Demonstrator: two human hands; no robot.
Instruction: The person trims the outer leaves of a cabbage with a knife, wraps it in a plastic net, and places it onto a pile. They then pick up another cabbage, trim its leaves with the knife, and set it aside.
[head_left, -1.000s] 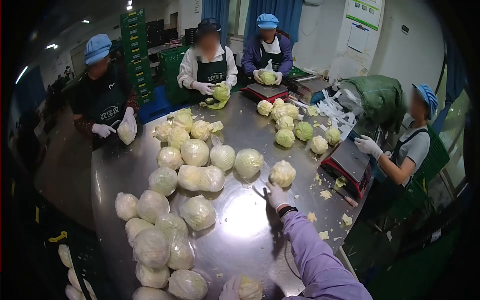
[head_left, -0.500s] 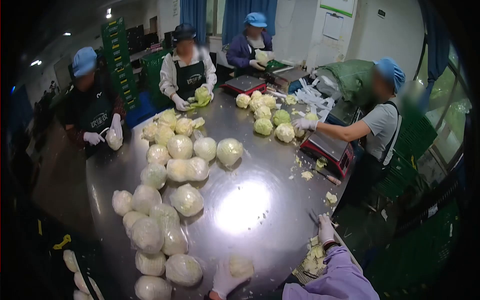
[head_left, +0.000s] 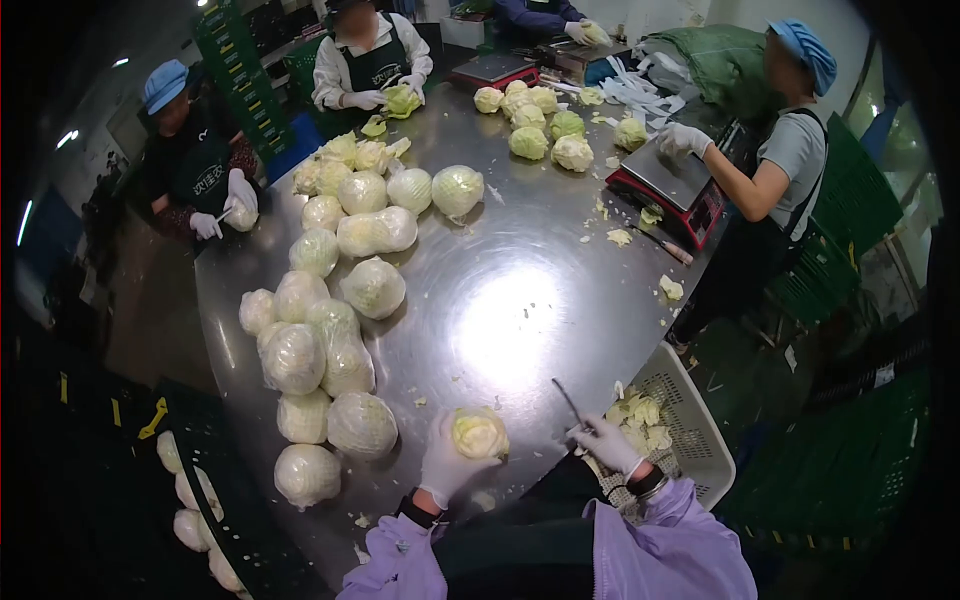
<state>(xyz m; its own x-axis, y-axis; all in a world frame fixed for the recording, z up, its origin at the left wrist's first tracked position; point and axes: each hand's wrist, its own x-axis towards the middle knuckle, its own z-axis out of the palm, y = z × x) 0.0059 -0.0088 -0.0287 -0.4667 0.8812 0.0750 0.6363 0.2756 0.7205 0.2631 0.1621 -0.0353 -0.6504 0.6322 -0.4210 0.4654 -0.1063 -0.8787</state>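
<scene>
My left hand [head_left: 446, 462], in a white glove, grips a trimmed cabbage [head_left: 480, 434] from its left side, close to the near edge of the metal table [head_left: 450, 340]. A thin dark-bladed knife [head_left: 566, 398] is in my gloved right hand [head_left: 608, 446], its blade pointing up and left, apart from the cabbage. Under and beside my right hand is a white basket [head_left: 712, 455] with cabbage leaf scraps [head_left: 640, 415]. Left of my left hand, a wrapped cabbage [head_left: 362, 426] lies nearest among several others.
Several wrapped cabbages [head_left: 292, 358] line the table's left side. Unwrapped cabbages [head_left: 528, 143] lie at the back, near a red scale [head_left: 690, 195] and another knife [head_left: 672, 248]. Co-workers stand around the far sides. A green crate [head_left: 215, 480] with cabbages is at lower left.
The view has tilted down. My left hand and cabbage now show clearly near the table edge. My right hand with the knife is closer to them. The right co-worker's hand has moved over the scale.
</scene>
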